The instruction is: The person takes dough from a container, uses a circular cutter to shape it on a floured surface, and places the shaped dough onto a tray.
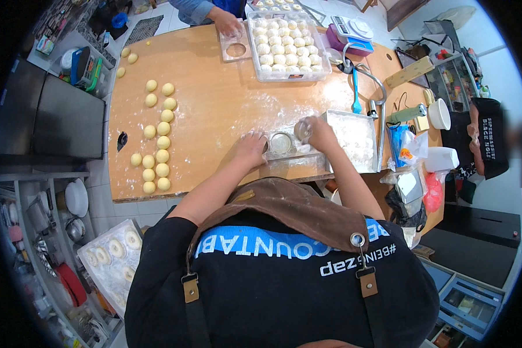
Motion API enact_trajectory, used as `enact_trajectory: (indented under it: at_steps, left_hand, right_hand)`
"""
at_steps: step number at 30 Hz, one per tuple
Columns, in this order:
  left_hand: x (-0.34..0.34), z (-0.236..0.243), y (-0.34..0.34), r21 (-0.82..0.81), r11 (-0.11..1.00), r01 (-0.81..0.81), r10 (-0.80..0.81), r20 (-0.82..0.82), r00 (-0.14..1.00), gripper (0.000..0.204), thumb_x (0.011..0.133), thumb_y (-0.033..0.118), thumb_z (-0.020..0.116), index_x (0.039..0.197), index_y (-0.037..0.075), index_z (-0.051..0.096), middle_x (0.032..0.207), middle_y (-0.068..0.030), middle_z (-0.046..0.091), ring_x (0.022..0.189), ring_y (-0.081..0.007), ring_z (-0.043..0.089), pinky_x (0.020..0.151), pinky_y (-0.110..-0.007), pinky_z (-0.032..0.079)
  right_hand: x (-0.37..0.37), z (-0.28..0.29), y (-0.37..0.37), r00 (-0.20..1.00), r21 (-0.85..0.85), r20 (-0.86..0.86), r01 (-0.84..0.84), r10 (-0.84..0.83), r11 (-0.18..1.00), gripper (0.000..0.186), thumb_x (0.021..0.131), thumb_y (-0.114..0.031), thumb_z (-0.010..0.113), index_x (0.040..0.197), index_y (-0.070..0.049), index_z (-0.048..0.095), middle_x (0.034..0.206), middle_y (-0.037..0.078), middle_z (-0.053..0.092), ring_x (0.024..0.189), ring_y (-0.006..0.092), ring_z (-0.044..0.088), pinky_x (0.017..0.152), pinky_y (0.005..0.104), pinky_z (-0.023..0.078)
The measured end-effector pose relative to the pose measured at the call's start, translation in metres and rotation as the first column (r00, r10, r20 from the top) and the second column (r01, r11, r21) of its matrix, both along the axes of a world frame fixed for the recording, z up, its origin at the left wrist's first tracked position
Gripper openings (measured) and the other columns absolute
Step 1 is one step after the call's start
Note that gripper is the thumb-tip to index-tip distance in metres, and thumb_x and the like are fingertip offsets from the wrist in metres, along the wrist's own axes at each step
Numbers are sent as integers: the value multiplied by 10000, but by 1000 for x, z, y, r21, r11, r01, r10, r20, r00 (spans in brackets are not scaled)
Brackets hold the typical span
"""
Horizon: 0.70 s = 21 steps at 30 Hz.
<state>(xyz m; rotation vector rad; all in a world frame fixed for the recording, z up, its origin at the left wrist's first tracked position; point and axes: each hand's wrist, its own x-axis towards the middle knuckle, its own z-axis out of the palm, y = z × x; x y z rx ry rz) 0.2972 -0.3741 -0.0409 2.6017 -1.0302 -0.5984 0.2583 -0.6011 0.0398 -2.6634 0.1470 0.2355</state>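
My left hand point(250, 148) presses flat on the floured wooden table point(214, 104), steadying the left edge of a clear plastic mould point(281, 143) with a round pressed disc in it. My right hand point(318, 132) is closed around a small round clear cutter point(303, 129) just above the mould's right end. Beside that hand lies a square metal tray of flour point(354, 139). Several yellow dough balls point(156, 145) sit in rows on the table's left side.
Across the table another person's hand point(226, 23) rests on a second clear mould point(235, 47), next to a clear tray of white dough balls point(285, 46). A scale point(351, 28), a blue spatula point(355, 90) and a white cup point(439, 113) stand at right. A tray of shaped pieces point(113, 255) sits lower left.
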Motion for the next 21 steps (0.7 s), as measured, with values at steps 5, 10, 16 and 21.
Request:
enact_trajectory:
  at_steps: [5,10,16,21]
  left_hand:
    - [-2,-2,0,-12,1000,3,-3,50,999,730,636,297,780,1263,102,461,1336,-101,431,1265,-288,375,1038,-451,329]
    - [0,-4,1,-18,1000,-4,4,4,1000,726,639,283,778,1265,103,458,1349,-93,420,1280,-287,358,1049,-453,316]
    - [-1,-3,0,-10,999,-39,39,3,999,733,639,280,774,1274,113,449,1365,-89,410,1292,-278,349,1056,-452,309]
    - [-1,4,2,-51,998,-24,25,11,1000,691,679,258,735,1282,79,448,1368,-132,409,1277,-330,366,1042,-428,330]
  right_hand:
    - [-10,-36,30,994,-85,-21,-108,107,991,436,651,-139,710,1069,-85,599,1021,145,602,987,329,570,846,408,470]
    - [-2,-41,48,969,-207,-134,-233,208,950,407,704,-40,590,1104,-109,573,1023,151,582,983,328,570,827,424,473]
    - [7,-39,53,946,-243,-191,-303,261,921,360,737,-35,574,1090,-98,553,1011,158,568,981,325,573,811,421,485]
    - [8,-43,56,938,-214,-166,-334,303,918,263,754,-3,550,1008,-70,559,988,164,560,967,328,576,787,419,494]
